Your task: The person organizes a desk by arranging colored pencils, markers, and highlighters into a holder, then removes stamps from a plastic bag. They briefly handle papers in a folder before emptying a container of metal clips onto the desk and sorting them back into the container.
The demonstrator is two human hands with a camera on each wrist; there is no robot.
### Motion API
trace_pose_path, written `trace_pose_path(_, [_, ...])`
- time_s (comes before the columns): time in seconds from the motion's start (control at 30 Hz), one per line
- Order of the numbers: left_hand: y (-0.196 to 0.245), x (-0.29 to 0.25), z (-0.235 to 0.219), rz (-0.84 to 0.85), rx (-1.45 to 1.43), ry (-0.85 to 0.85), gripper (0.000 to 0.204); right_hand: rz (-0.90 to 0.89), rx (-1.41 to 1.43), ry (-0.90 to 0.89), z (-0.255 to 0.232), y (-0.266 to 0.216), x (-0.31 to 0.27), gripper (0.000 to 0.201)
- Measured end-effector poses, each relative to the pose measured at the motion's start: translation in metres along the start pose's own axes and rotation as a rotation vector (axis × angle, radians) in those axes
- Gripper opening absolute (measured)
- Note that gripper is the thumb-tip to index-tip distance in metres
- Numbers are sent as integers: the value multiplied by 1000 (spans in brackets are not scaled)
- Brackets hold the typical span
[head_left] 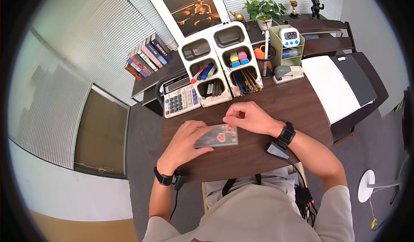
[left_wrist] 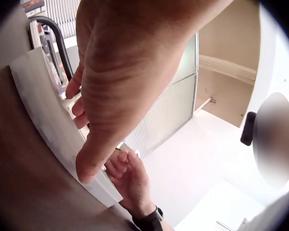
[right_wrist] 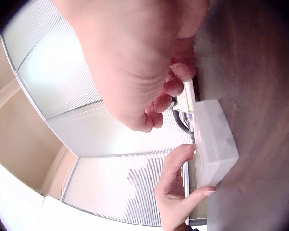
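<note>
A translucent flat box with orange-red pictures at its right end lies on the desk. My left hand grips its left part, thumb at the near edge and fingers over the far side. In the left wrist view the thumb of the left hand rests against the pale box. Above the box's far right corner is my right hand, fingers curled and thumb near the index fingertip. The right wrist view shows the right hand off the box, with nothing visible between its fingertips.
Behind the box stand a white organizer with pens and markers, a calculator and a stapler. A green holder with a timer is at the back right. White paper lies at the right, books at the back left.
</note>
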State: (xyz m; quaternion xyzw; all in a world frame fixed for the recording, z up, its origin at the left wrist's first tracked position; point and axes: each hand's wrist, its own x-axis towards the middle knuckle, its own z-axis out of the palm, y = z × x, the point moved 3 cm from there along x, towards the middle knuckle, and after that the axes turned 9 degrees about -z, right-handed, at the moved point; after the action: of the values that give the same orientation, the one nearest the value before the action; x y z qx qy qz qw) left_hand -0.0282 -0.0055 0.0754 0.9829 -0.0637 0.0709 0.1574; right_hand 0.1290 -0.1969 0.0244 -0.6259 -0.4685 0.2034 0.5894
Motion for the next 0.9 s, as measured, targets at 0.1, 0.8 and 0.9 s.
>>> trace_pose_path(0.1, [16, 15, 11, 113, -73, -34, 58, -175, -118, -34, 0, 5, 0, 14])
trace_pose_path(0.8, [0, 26, 44, 286, 73, 276, 48, -320, -657, -298, -12, -6, -7, 73])
trace_pose_path(0.9, [4, 25, 44, 309, 176, 298, 45, -315, -667, -279, -11, -6, -6, 70])
